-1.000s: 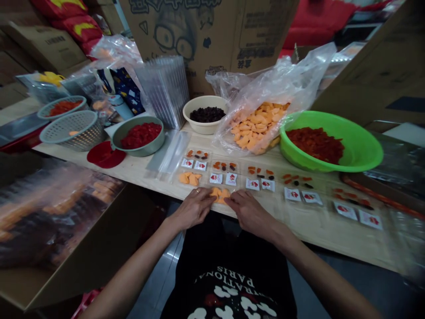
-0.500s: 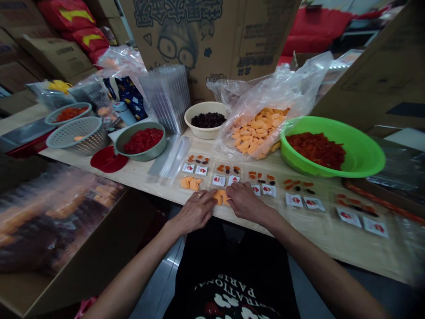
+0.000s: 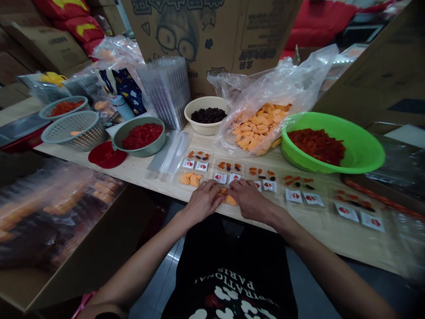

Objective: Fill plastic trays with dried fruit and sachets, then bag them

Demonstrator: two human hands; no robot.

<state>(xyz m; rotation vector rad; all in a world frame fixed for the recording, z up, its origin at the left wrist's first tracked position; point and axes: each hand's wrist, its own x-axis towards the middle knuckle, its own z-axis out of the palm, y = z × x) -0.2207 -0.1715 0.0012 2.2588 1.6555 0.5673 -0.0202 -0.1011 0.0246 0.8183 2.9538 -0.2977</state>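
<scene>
My left hand [image 3: 203,200] and my right hand [image 3: 248,199] meet at the table's near edge, fingers curled over a small pile of orange dried-fruit pieces [image 3: 229,198] inside a clear packet. Both hands press on it from either side. To the left lies another clear packet with orange pieces [image 3: 190,179]. A row of clear packets with small red-and-white sachets [image 3: 295,195] and bits of red, orange and dark fruit runs right along the table.
Behind stand a green basin of red dried fruit [image 3: 361,146], a clear bag of orange pieces [image 3: 255,128], a cream bowl of dark raisins [image 3: 207,116], a grey bowl of red pieces [image 3: 141,136], baskets [image 3: 75,128] and stacked clear trays [image 3: 168,91]. Cardboard boxes surround the table.
Both hands have closed in over the orange pieces, covering most of the pile; the left hand has shifted slightly right and forward.
</scene>
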